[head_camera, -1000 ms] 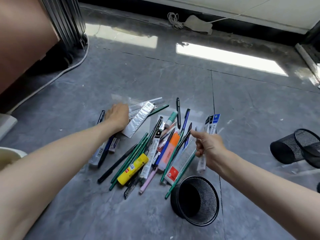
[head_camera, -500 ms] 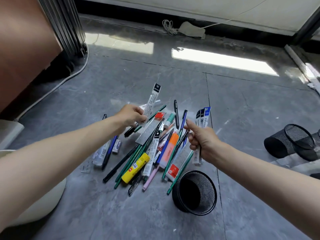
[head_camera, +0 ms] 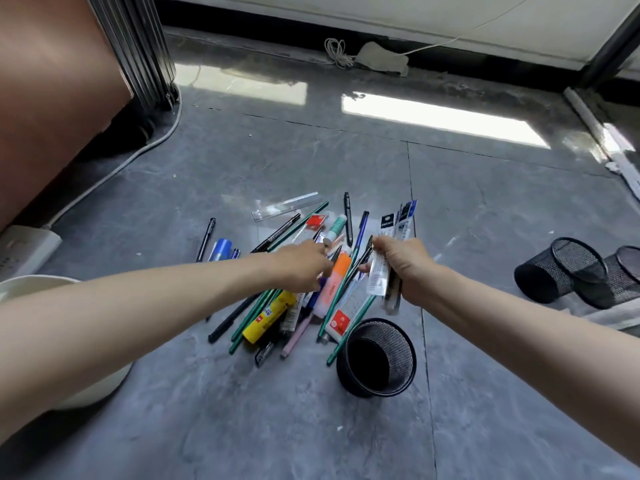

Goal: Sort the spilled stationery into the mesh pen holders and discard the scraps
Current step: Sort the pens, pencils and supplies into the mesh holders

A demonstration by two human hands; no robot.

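Spilled stationery lies in a heap on the grey floor: green pencils (head_camera: 258, 315), a yellow marker (head_camera: 270, 317), an orange highlighter (head_camera: 333, 285), a clear ruler (head_camera: 287, 206) and several pens. My left hand (head_camera: 304, 265) reaches down into the heap beside the orange highlighter; its fingertips are hidden, so what it grips is unclear. My right hand (head_camera: 405, 268) is closed around a bundle of packaged pen refills (head_camera: 396, 223), held just above the heap's right side. A black mesh pen holder (head_camera: 398, 375) stands in front of the heap.
Two more mesh holders (head_camera: 554, 271) (head_camera: 623, 282) lie on their sides at the right. A white bin (head_camera: 38, 280) sits at the lower left, a power strip (head_camera: 24, 251) and its cable behind it. A brown cabinet (head_camera: 52, 98) rises at the far left.
My left hand lifted a refill pack from the left of the heap. That pack is now in my right hand's bundle, and my left hand has dropped back onto the heap.
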